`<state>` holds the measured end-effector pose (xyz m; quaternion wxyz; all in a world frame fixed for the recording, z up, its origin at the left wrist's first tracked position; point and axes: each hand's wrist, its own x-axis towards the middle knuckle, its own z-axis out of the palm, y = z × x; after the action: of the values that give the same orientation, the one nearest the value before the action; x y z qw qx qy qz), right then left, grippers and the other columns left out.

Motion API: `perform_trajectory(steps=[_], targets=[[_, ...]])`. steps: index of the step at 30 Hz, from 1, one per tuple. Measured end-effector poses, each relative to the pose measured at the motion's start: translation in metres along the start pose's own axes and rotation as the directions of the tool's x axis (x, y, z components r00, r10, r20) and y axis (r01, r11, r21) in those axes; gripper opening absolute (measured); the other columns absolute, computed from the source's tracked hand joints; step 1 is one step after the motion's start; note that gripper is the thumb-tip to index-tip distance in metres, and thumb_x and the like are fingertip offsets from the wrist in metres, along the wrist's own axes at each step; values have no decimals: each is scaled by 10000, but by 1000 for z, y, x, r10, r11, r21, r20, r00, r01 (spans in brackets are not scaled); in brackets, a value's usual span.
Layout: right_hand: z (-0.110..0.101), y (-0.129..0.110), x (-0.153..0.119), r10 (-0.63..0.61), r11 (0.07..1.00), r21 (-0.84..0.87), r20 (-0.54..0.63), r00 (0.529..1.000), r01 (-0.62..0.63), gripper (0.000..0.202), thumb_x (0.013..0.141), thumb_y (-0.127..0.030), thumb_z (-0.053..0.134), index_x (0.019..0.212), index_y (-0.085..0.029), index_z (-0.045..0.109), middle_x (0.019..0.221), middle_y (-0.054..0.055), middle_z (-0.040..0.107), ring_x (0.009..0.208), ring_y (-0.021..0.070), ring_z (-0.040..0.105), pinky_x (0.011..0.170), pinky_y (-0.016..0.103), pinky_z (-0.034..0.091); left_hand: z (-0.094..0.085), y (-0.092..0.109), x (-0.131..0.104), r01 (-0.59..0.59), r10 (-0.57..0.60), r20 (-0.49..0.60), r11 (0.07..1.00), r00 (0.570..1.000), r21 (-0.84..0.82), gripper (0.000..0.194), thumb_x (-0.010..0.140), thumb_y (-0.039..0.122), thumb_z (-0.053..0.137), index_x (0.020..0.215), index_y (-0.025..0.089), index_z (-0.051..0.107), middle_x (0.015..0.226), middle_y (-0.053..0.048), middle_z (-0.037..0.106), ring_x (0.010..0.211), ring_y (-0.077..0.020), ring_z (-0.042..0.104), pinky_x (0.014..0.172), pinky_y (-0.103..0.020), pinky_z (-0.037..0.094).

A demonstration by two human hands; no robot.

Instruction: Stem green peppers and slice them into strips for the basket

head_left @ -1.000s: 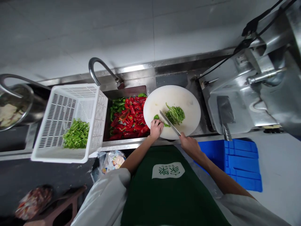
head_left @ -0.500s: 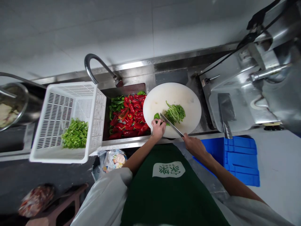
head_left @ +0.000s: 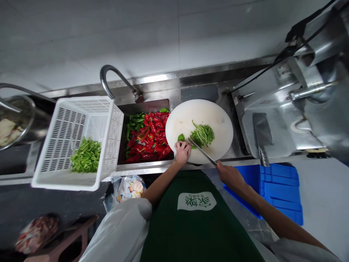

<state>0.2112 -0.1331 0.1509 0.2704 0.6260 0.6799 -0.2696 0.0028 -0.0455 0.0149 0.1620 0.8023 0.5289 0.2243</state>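
Note:
A round white cutting board (head_left: 174, 120) lies over the right part of the sink. On its lower left, my left hand (head_left: 182, 152) presses down with bent fingers on a green pepper (head_left: 181, 137), part of which pokes out above the fingers. My right hand (head_left: 227, 174) grips the handle of a knife (head_left: 203, 151), whose blade slants up and left to the board, just right of my left fingers. Thin green pepper strips (head_left: 203, 134) are heaped beyond the blade.
Red peppers (head_left: 152, 134) and green peppers (head_left: 135, 122) fill the sink left of the board, under a faucet (head_left: 117, 72). Further left is a white basket (head_left: 65, 180) with cut greens. A cleaver (head_left: 263, 133) lies on the machine at right; a blue crate (head_left: 280, 189) stands below.
The knife and my right hand have shifted slightly right, away from my left fingers. My left hand still rests on the pepper. The whole view has moved a little.

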Motion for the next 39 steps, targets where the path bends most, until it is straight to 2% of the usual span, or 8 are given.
perform_trajectory(steps=[6,11,16,20,24,28,32,39], targets=[[2,-12,2,2,998,60,27,1000,-3,280,1011,-162,289,1175,-117,512,871,140,720,884,264,718,707,302,449,1,-4,-2,-20,20,-18,1000,1000,-3,171,958,239,511,1001,223,676,1045,-83,602,1088,-266,443,943,-458,326],[2,-13,5,16,995,96,-1,1000,-16,298,1027,-203,253,1144,-133,518,901,140,723,903,282,720,694,314,457,-2,-9,-1,-35,34,-22,999,999,-17,166,960,217,507,994,211,669,1040,-80,612,1081,-254,459,931,-442,343],[14,-21,3,14,992,122,1,1000,-14,266,1017,-186,290,1159,-142,510,864,122,719,889,265,723,682,296,446,-3,-9,0,-26,25,-24,999,999,-45,154,951,209,518,967,213,671,1033,-78,627,1068,-256,472,935,-463,351],[27,-31,16,30,990,140,-12,999,-28,241,1014,-183,307,1119,-130,517,887,136,718,914,269,719,695,294,440,-5,-14,2,-24,18,-51,992,999,-124,156,950,191,517,968,208,671,1018,-73,633,1037,-243,501,927,-458,397],[30,-29,21,29,987,160,-31,999,-24,245,1022,-197,298,1129,-131,509,873,137,714,904,270,719,697,297,437,-14,-28,9,-75,56,-87,971,995,-228,176,957,183,503,954,208,677,1029,-69,595,1002,-216,516,903,-406,478],[26,-22,20,21,979,206,-60,998,-8,275,1030,-224,275,1132,-131,514,879,144,715,895,277,715,676,300,430,-24,-42,18,-106,100,-47,981,994,-161,86,909,213,606,948,207,682,1078,-82,553,1050,-235,492,918,-409,509],[19,-22,14,70,972,228,-78,994,-50,297,1033,-235,268,1127,-123,526,892,153,719,891,270,715,677,296,437,-30,-44,20,-146,149,22,984,989,-100,102,925,241,593,968,204,677,1039,-78,550,1025,-227,497,904,-393,519],[6,-50,-6,58,982,180,-21,998,-53,371,944,-56,326,1259,-126,510,911,138,731,924,273,718,726,312,476,-27,-34,21,-180,179,81,984,981,8,167,964,225,503,935,191,663,995,-87,561,998,-235,493,903,-411,494]])
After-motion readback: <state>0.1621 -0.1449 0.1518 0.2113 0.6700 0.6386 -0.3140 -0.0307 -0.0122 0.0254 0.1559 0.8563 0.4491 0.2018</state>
